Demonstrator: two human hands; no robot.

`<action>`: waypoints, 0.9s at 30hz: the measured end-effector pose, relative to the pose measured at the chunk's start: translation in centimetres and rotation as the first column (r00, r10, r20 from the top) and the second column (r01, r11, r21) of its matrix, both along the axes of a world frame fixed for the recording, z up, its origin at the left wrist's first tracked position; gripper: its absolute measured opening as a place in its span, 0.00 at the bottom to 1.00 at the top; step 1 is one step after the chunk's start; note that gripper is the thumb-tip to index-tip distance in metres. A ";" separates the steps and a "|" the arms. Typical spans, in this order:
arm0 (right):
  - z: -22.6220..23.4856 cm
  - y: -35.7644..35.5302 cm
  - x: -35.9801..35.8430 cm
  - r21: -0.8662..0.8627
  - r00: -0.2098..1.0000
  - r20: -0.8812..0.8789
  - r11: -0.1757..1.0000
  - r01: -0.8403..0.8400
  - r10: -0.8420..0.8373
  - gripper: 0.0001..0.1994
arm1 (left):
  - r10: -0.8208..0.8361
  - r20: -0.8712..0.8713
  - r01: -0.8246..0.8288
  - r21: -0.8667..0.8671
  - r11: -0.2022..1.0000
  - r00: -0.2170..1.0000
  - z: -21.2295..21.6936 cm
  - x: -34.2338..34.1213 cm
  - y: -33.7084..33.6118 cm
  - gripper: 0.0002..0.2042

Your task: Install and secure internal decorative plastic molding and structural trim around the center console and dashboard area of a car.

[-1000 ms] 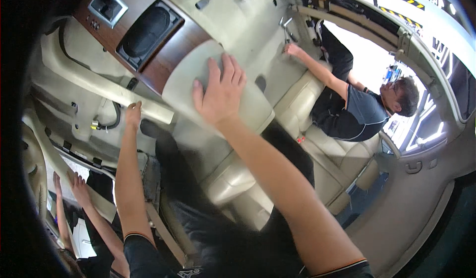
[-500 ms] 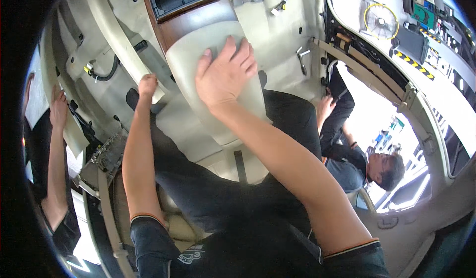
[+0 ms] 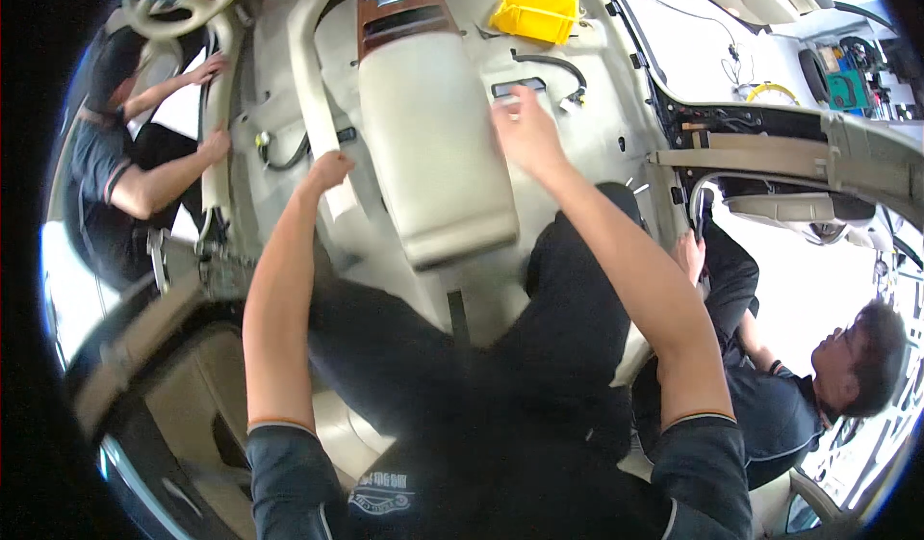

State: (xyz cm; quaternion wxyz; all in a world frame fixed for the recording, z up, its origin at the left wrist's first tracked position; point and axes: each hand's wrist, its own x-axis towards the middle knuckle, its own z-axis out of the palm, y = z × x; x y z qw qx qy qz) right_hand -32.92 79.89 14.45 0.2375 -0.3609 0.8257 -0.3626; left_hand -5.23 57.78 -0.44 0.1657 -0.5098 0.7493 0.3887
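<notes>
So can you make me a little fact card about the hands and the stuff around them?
Place: inside a car
Left hand: gripping a cream trim strip near its lower end
Right hand: blurred, beside the cream console armrest; touching or not, I can't tell
Ahead, to the right: yellow plastic bin
Far left: co-worker, hands on cream sill trim

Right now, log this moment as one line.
left hand: closed on long beige trim | right hand: beside beige armrest, contact unclear | ahead right: yellow bin
</notes>
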 end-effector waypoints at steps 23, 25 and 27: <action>2.6 21.5 7.9 0.277 0.659 -0.564 0.866 -0.417 0.498 0.14 | -0.285 -0.036 0.195 -0.647 0.738 0.958 17.0 3.8 29.1 0.21; 3.6 23.1 9.4 0.526 0.317 -0.627 0.687 -0.502 0.712 0.13 | -0.296 0.038 0.260 -0.590 0.764 0.955 18.8 3.2 31.3 0.22; 3.2 23.6 10.7 0.353 0.619 -0.531 0.815 -0.459 0.578 0.14 | -0.247 -0.234 0.052 -0.618 0.784 0.940 17.7 3.8 32.2 0.21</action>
